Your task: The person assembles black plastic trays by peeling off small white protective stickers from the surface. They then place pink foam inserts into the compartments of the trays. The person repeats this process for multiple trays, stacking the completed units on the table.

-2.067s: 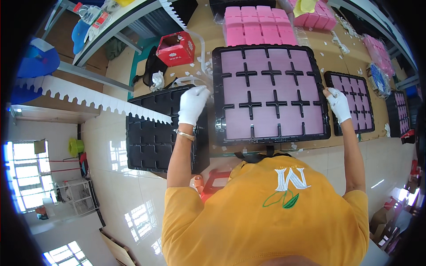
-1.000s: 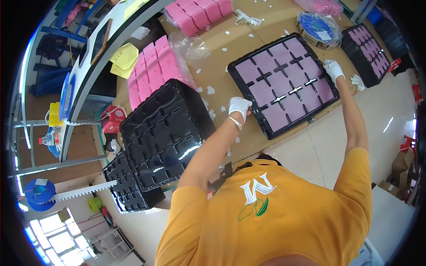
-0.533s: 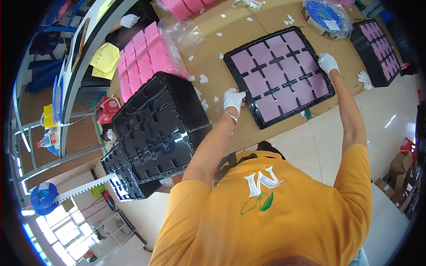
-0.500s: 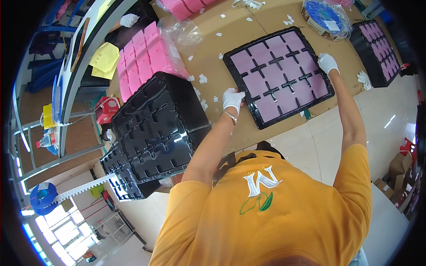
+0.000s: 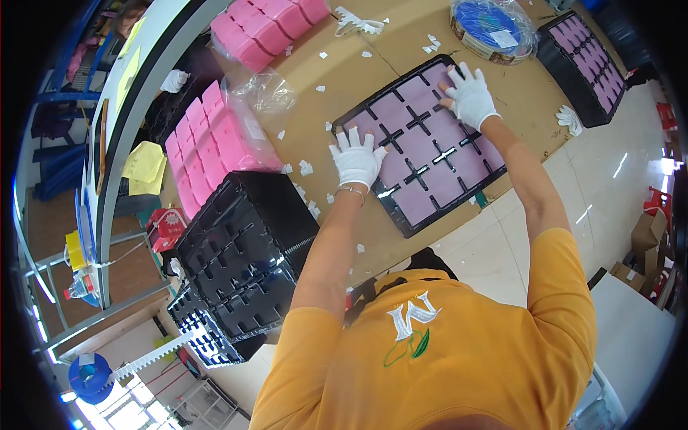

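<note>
A black plastic tray (image 5: 442,159) lies on the brown work table, its compartments lined with flat pinkish-purple sheets and parted by black cross-shaped ridges. My left hand (image 5: 356,159), in a white glove with bare fingertips, rests with spread fingers over the tray's left edge. Across the tray, my right hand (image 5: 469,97), gloved the same way, lies spread over its far right part and hides some of the compartments and rim. Neither hand grips anything. Left of my left forearm stands a tall stack of black trays (image 5: 236,251).
Pink foam blocks (image 5: 208,147) sit at the left beside clear plastic film (image 5: 265,93), with more pink blocks (image 5: 269,29) behind. A blue round spool (image 5: 491,27) and a stack of filled trays (image 5: 582,64) stand at the far right. White scraps and gloves (image 5: 570,120) dot the table.
Both hands have left the tray's side edges and now lie spread on top, the right one further up and left. The whole view has shifted.
</note>
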Available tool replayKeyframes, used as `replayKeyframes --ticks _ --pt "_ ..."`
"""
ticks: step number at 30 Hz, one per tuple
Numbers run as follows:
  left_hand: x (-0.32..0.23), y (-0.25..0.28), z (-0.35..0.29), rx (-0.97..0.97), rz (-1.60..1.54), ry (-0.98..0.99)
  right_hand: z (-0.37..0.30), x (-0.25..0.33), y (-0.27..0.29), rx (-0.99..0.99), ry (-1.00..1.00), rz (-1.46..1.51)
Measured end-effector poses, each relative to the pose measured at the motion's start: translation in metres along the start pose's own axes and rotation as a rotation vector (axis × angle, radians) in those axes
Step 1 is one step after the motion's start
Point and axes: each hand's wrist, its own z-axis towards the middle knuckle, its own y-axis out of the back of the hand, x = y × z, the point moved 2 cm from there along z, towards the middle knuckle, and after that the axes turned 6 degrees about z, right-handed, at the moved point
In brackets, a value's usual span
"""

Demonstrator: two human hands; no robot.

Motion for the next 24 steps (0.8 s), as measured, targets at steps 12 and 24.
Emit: replayKeyframes --ticks 12,24 --pt "-0.012 0.029 -0.074 -0.239 -0.1 -0.05 -0.086 -0.051 -0.011 -0.238 -0.126 -0.069" --pt "-0.061 0.007 -0.139 0.074 -0.054 -0.384 -0.187 -0.008 -0.04 -0.119 -0.04 0.091"
